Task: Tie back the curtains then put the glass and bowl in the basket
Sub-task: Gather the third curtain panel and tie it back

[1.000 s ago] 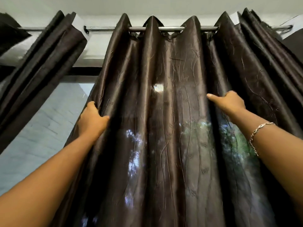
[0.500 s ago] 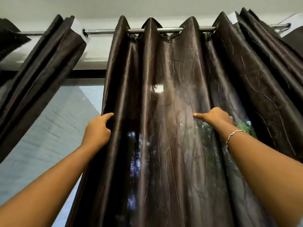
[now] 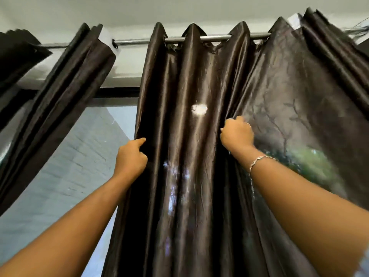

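A dark brown, shiny curtain panel (image 3: 189, 136) hangs in tall folds from a thin silver metal rod (image 3: 215, 38). It hangs at the middle of the rod. The person is looking up at it with both arms raised.

The left hand (image 3: 130, 158) holds the left edge of this panel. Its fingers are curled around the edge, and one finger sticks out along the cloth. The right hand (image 3: 236, 134) is closed like a fist on a fold further right, with cloth bunched inside the fingers. A thin silver bracelet (image 3: 258, 161) sits on that wrist.

The hands hold the panel from both sides, so I think the person is pushing the folds together into one neat bundle. A bundle is easy to tie. Cloth this smooth may slip, so a tight hold helps.

Another bunch of the same dark curtain (image 3: 65, 92) hangs near the left end of the rod, already squeezed together. Between the two, a pale grey wall (image 3: 65, 166) shows through the window.

I can see no tie or cord, so the tying looks not done yet. The glass, the bowl and the basket are not in view. That part of the job comes later.
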`<state>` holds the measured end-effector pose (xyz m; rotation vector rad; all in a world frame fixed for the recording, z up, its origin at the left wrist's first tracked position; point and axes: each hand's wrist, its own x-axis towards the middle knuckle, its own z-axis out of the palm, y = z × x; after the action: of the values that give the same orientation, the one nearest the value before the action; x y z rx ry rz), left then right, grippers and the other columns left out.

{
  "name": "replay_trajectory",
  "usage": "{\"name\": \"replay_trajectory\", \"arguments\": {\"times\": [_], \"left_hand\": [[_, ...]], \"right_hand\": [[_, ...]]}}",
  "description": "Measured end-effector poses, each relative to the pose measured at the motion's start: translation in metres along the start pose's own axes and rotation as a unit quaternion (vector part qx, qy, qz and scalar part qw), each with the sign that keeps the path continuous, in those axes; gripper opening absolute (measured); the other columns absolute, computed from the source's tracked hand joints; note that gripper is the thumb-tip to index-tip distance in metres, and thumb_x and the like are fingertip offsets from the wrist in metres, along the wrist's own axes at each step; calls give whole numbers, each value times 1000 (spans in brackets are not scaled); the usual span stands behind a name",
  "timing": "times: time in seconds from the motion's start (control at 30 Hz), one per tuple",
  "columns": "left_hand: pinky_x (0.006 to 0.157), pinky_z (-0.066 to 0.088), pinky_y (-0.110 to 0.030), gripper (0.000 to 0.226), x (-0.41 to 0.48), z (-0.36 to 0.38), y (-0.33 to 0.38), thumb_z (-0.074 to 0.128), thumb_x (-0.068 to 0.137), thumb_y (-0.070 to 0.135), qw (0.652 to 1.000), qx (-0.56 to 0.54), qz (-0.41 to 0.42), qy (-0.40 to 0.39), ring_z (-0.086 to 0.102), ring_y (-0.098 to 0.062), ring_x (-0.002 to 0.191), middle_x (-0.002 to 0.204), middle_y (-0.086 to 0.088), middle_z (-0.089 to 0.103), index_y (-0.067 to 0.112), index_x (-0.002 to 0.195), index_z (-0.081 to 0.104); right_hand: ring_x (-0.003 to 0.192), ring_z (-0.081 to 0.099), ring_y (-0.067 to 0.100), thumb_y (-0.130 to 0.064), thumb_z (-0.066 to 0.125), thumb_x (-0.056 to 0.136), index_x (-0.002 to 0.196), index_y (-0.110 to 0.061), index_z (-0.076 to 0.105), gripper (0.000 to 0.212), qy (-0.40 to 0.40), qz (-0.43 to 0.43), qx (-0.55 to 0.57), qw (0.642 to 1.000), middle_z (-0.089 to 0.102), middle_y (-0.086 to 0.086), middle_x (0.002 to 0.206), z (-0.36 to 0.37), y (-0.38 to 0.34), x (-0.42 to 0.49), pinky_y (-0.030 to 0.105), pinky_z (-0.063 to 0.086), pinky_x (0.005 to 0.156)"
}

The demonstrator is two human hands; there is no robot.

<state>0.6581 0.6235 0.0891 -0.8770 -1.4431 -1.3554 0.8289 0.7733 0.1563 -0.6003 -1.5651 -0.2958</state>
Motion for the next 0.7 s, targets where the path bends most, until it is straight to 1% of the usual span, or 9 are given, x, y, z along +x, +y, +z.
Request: {"name": "replay_trajectory", "arguments": {"times": [0.13, 0.23, 0.27, 0.33, 0.4, 0.47, 0.5, 0.63, 0.7], "left_hand": [[102, 38, -37, 52, 6, -28, -9, 39, 86, -7, 999, 33, -4, 1, 47, -36, 122, 136, -17, 50, 11, 134, 48], [99, 38, -36, 49, 9, -49, -12, 41, 86, -5, 999, 42, 1, -3, 47, -36, 122, 132, -18, 54, 11, 131, 51], [98, 39, -35, 45, 10, -55, -12, 43, 88, -2, 999, 39, 2, -5, 47, -35, 122, 131, -17, 55, 11, 130, 52], [96, 38, -33, 36, 12, -62, -11, 46, 94, 12, 1000, 24, 7, -7, 48, -32, 122, 130, -15, 56, 10, 129, 53], [90, 39, -30, 36, 12, -67, -9, 45, 96, 26, 1000, 4, 16, -6, 50, -29, 120, 126, -13, 59, 10, 126, 56], [85, 38, -27, 38, 11, -69, -7, 47, 95, 32, 999, -14, 31, -10, 53, -27, 118, 123, -12, 62, 10, 122, 59], [86, 38, -26, 39, 11, -68, -5, 49, 93, 33, 999, -24, 38, -15, 53, -27, 118, 124, -12, 61, 8, 122, 59], [103, 34, -29, 57, 8, -59, -4, 57, 88, 39, 998, -41, 24, -44, 43, -25, 129, 138, -11, 50, 7, 133, 46], [104, 34, -31, 62, 5, -51, -2, 58, 86, 42, 997, -47, 16, -51, 42, -24, 130, 140, -10, 47, 8, 135, 43]], "right_hand": [[117, 46, 41, -11, 43, 96, 115, 0, 54, 25, -16, -47, 68, 996, 43, 20, 130, 2, -60, 2, 44, 41, 93], [116, 47, 40, -11, 44, 96, 116, -1, 54, 25, -30, -85, 108, 990, 44, 19, 128, 6, -109, 0, 43, 42, 92], [116, 48, 40, -12, 44, 96, 117, -2, 54, 26, -34, -95, 122, 987, 46, 19, 127, 7, -125, 0, 42, 42, 92], [118, 49, 38, -14, 46, 95, 118, -3, 54, 27, -41, -112, 146, 982, 49, 18, 127, 9, -153, 3, 40, 42, 94], [118, 51, 35, -16, 48, 93, 117, -4, 55, 28, -46, -121, 165, 978, 53, 17, 126, 7, -169, 6, 38, 43, 93], [117, 52, 36, -19, 49, 92, 116, -5, 56, 29, -50, -115, 171, 977, 55, 16, 124, 5, -169, 7, 39, 44, 92], [117, 51, 36, -20, 50, 92, 116, -6, 56, 29, -51, -104, 167, 979, 55, 17, 124, 4, -163, 5, 40, 44, 92], [116, 49, 38, -24, 54, 89, 114, -7, 55, 31, -46, -28, 126, 991, 53, 16, 124, 5, -121, -11, 40, 44, 89], [115, 49, 38, -29, 57, 87, 113, -9, 53, 34, -46, 6, 116, 992, 52, 15, 123, 4, -98, -21, 39, 44, 86]]}}
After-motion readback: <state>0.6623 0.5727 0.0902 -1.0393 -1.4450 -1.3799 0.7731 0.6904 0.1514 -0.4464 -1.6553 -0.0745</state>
